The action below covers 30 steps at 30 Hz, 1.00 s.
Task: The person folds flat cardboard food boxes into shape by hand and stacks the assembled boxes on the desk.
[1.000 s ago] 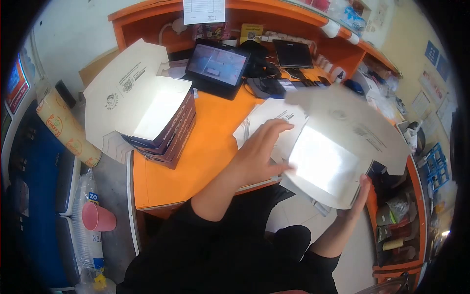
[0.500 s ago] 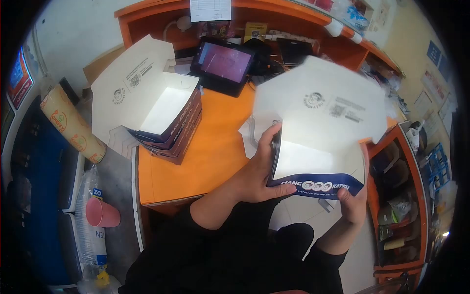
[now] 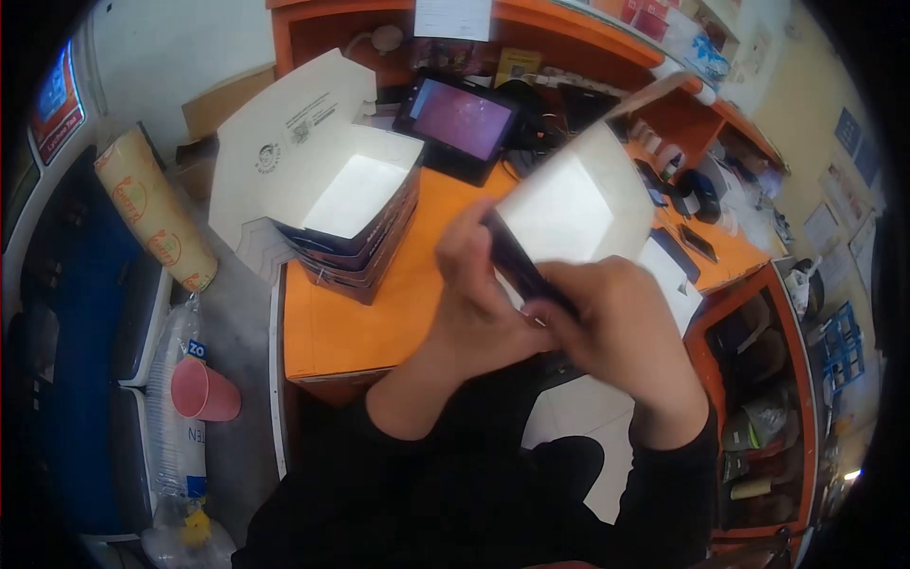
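A paper takeout box, white inside and dark blue outside, is tilted in front of me over the counter. Its lid stands up edge-on at the far side and looks blurred. My left hand is closed around the left corner of the box, thumb reaching under the near wall. On the near side, my right hand grips the dark wall, with its fingertips partly hidden. To the left stands a stack of nested takeout boxes, the top one with its lid raised and printed with a round logo.
Behind the boxes, a tablet rests on the orange counter. White and dark blue cardboard and a phone lie at right. A pink cup, wrapped clear cups and a patterned paper roll are at left.
The held box has turned from facing me to a slant, its lid swinging edge-on. My right hand has moved up and left, close to my left hand. The view has shifted slightly.
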Motion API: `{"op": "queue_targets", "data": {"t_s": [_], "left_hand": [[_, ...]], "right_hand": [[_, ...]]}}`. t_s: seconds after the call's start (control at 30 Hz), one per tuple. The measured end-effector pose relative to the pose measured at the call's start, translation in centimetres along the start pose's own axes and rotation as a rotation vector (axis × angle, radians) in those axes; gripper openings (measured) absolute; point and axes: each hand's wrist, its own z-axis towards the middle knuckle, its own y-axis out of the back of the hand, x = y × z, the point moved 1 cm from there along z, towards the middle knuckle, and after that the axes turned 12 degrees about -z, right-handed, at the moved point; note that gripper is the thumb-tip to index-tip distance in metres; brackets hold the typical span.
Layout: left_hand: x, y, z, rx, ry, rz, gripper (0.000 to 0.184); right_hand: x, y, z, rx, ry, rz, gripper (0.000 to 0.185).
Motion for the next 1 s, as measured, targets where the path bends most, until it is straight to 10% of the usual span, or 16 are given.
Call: {"op": "queue_targets", "data": {"t_s": [0.2, 0.4, 1.0], "left_hand": [[0.2, 12.4, 3.4, 0.237, 0.166, 0.684, 0.055], [1.7, 16.5, 2.9, 0.333, 0.333, 0.431, 0.013], [1.2, 15.1, 1.6, 0.200, 0.216, 0.347, 0.020]], "right_hand": [[-2.0, 2.6, 5.7, -0.124, 0.035, 0.612, 0.028], [-1.6, 5.4, 10.1, -0.183, 0.093, 0.688, 0.052], [6.9, -3.6, 17.9, 0.157, 0.458, 0.035, 0.037]]}}
